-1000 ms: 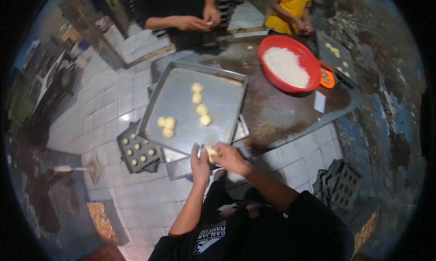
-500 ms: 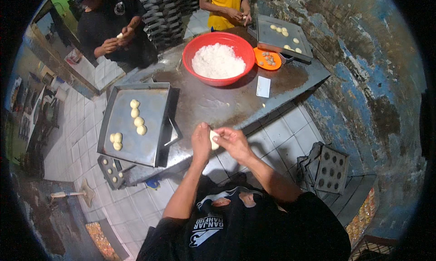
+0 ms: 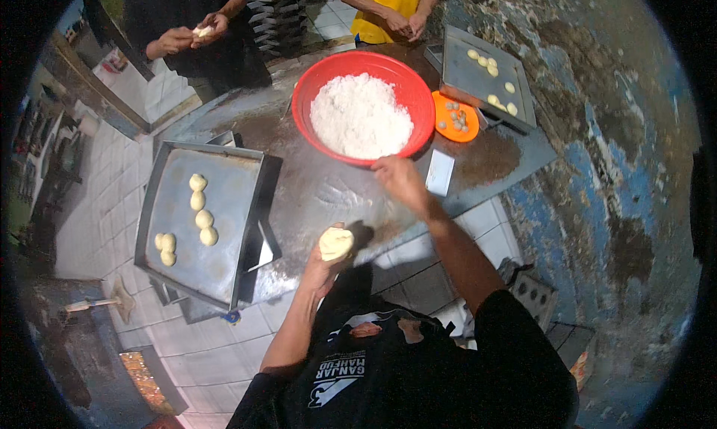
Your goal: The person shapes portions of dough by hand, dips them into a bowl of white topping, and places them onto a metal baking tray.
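In my left hand (image 3: 328,257) lies a flattened piece of pale dough (image 3: 335,242), held by curled fingers near the table's front edge. My right hand (image 3: 396,176) reaches forward with its fingers bent on the near rim of a red basin (image 3: 424,109), which is filled with white flaky powder (image 3: 358,115). Left of my hands, a metal tray (image 3: 175,227) carries several round dough balls (image 3: 203,218). An orange plate (image 3: 467,130) with small grey pieces sits right of the basin, and a white card (image 3: 440,173) lies below the plate.
Two people stand across the metal table (image 3: 276,138): one in black (image 3: 187,11) holding dough, one in yellow (image 3: 385,0). Another tray of dough balls (image 3: 489,82) is at the back right, beside a stained wall (image 3: 620,190). Stacked moulds (image 3: 530,294) sit below right.
My right hand has left the dough and moved forward and right to the basin's rim. My left hand keeps the dough, now with its face turned up. The view has also shifted.
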`<state>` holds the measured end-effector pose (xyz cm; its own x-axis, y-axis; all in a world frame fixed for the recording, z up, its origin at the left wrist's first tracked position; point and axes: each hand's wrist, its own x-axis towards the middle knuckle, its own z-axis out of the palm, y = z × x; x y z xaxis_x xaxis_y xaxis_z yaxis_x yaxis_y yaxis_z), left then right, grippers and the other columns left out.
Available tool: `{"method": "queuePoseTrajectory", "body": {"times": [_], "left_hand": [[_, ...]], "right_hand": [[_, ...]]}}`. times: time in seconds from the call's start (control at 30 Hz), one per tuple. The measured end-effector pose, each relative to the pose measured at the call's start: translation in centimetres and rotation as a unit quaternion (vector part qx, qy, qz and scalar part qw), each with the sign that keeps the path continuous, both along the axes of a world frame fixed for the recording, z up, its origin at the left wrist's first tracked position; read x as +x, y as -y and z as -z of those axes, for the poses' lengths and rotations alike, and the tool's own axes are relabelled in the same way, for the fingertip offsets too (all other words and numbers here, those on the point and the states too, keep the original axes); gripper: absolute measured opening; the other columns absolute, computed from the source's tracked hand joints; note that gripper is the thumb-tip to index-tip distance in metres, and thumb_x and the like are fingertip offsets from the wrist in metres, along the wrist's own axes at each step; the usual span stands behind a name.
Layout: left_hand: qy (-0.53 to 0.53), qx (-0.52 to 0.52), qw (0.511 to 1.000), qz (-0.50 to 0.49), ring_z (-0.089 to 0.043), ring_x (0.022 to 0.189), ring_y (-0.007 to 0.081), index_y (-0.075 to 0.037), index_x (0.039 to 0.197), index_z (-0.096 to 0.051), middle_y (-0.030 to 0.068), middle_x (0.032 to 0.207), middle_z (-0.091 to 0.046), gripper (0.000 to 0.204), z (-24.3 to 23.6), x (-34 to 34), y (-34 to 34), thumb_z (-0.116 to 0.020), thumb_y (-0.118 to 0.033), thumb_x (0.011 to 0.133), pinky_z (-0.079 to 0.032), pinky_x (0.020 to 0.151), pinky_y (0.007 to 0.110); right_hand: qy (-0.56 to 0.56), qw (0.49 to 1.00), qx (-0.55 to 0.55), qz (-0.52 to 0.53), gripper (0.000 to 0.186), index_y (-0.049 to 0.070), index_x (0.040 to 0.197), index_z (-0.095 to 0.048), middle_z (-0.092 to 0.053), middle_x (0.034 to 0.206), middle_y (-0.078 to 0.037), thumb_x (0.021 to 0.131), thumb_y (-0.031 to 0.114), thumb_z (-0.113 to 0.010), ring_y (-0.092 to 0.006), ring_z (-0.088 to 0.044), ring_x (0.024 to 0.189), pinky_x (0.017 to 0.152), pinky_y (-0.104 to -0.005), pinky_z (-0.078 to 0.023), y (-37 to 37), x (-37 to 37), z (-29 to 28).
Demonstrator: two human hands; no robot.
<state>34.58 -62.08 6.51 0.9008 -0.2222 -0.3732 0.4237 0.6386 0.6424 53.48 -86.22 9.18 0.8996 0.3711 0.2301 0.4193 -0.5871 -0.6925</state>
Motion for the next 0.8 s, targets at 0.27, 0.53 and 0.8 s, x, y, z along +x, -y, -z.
{"method": "queuePoseTrajectory", "body": {"times": [0.27,0.53,0.8], "left_hand": [[-0.036,-0.023,0.995,-0.087,-0.059,0.115,0.014,-0.006,0.141,-0.053,0.0011,0.125,-0.062,0.077,-2.6,10.1,-3.4,-0.076,0.013,0.07,-0.048,0.098,0.027],[-0.015,0.11,0.99,-0.084,-0.064,0.108,0.0137,-0.005,0.135,-0.054,0.0032,0.119,-0.066,0.07,-2.1,14.0,-5.5,-0.081,0.009,0.072,-0.05,0.098,0.027],[0.055,0.263,0.955,-0.121,-0.06,0.116,0.0149,-0.008,0.133,-0.055,0.0044,0.124,-0.063,0.056,-2.6,13.6,-3.3,-0.079,0.001,0.083,-0.048,0.101,0.03]], "right_hand": [[0.014,0.969,-0.23,0.091,0.023,0.001,0.103,-0.071,-0.072,0.101,-0.022,0.088,0.014,-0.06,-0.0387,-0.07,0.098,0.088,-0.045,-0.055,4.3,22.0,9.6],[-0.197,0.937,-0.256,0.131,0.022,0.005,0.1,-0.07,-0.07,0.109,-0.02,0.088,0.02,-0.06,-0.037,-0.069,0.101,0.09,-0.0469,-0.053,5.5,23.7,13.6],[0.002,0.954,-0.299,-0.002,0.018,0.005,0.099,-0.07,-0.071,0.104,-0.018,0.087,0.018,-0.066,-0.0328,-0.07,0.087,0.078,-0.0401,-0.057,6.2,23.6,15.4]]}}
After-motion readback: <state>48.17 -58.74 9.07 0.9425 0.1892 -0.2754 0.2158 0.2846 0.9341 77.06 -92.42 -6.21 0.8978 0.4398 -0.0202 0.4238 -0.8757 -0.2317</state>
